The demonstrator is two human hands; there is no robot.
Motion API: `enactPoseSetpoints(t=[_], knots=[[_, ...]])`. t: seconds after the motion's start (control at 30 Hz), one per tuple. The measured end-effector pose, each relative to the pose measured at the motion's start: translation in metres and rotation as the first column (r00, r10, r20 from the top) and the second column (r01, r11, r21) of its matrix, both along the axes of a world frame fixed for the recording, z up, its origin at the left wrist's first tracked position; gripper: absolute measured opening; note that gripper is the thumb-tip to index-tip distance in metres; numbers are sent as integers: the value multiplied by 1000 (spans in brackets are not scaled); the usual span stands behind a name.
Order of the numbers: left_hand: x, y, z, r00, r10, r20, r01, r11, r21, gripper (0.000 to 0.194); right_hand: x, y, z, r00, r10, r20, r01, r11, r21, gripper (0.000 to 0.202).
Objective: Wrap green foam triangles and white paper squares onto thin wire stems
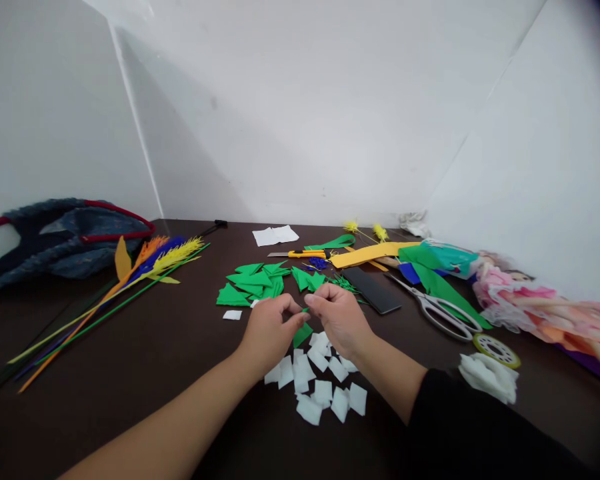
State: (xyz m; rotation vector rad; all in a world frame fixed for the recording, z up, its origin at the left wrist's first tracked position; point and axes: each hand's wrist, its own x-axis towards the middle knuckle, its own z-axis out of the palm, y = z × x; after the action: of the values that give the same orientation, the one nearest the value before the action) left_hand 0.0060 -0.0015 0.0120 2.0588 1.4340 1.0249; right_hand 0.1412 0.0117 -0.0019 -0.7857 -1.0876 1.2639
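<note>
My left hand (271, 331) and my right hand (341, 318) meet at the fingertips above the middle of the dark table. Both pinch a small green piece (305, 310), mostly hidden by the fingers. Just below them lies a green paper piece (303, 335). White paper squares (323, 392) are scattered beneath and nearer to me. Beyond my left hand is a pile of green paper pieces (255, 283), with a smaller green group (307, 279) to its right.
Yellow cutter (307, 254), black flat object (373, 290), scissors (443, 313) and tape roll (497, 350) lie beyond and right. Dolls (540, 293) are far right. Colored paper stalks (115, 293) and a denim item (70, 233) occupy the left.
</note>
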Motion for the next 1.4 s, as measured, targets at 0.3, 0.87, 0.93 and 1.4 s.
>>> enactPoseSetpoints(t=[0.3, 0.87, 0.93, 1.4], knots=[[3, 1, -4, 954, -90, 285, 151, 969, -198, 16, 18, -1, 6, 967, 252, -48, -252, 968, 7, 22], [9, -5, 0, 910, -137, 391, 250, 934, -254, 17, 10, 3, 3, 987, 59, -150, -57, 998, 17, 25], [8, -4, 0, 897, -136, 421, 264, 928, -262, 17, 13, 3, 3, 978, 121, -170, -117, 993, 33, 18], [2, -8, 3, 789, -201, 581, 420, 866, -272, 20, -5, -12, 7, 948, 232, -217, -242, 970, -19, 27]])
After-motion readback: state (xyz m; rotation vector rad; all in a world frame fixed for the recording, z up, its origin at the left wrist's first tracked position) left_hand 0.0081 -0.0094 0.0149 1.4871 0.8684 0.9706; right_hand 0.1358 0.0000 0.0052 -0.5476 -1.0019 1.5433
